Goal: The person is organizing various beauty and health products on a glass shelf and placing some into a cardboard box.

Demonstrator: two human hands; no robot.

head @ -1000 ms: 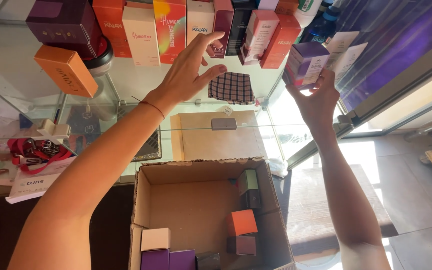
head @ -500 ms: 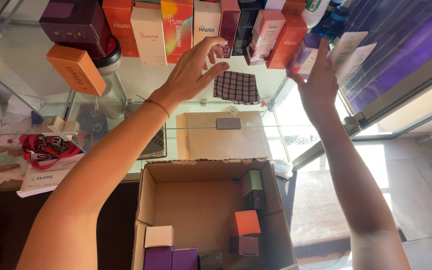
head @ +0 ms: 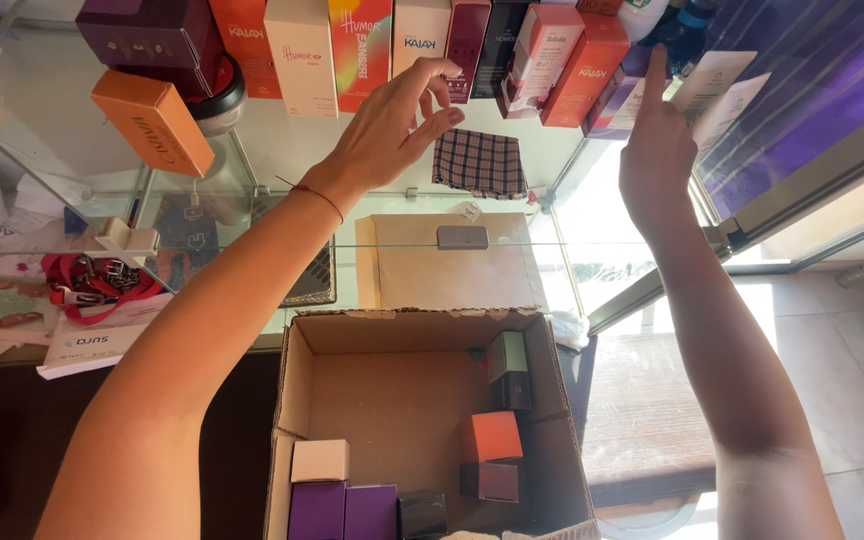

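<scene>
Left hand (head: 392, 125): released, fingers spread, just below the maroon box (head: 468, 40) in the far shelf row. Right hand (head: 657, 150): empty, fingertips against the purple box (head: 624, 95). Near: open cardboard carton (head: 392, 330) holding small boxes.

The row of upright boxes (head: 432, 50) on the glass shelf (head: 282, 150) stands packed side to side, with no gap between boxes wide enough for a hand. Below the row, the shelf surface is bare except for a checked cloth (head: 480, 163). The left hand (head: 392, 125) occupies the space in front of the row's middle; the right hand (head: 657, 150) blocks its right end. Left of the row, an orange box (head: 152, 120) lies tilted. Below, the cardboard carton (head: 297, 400) is open-topped, with small boxes along its near and right sides and bare floor in its centre.
</scene>
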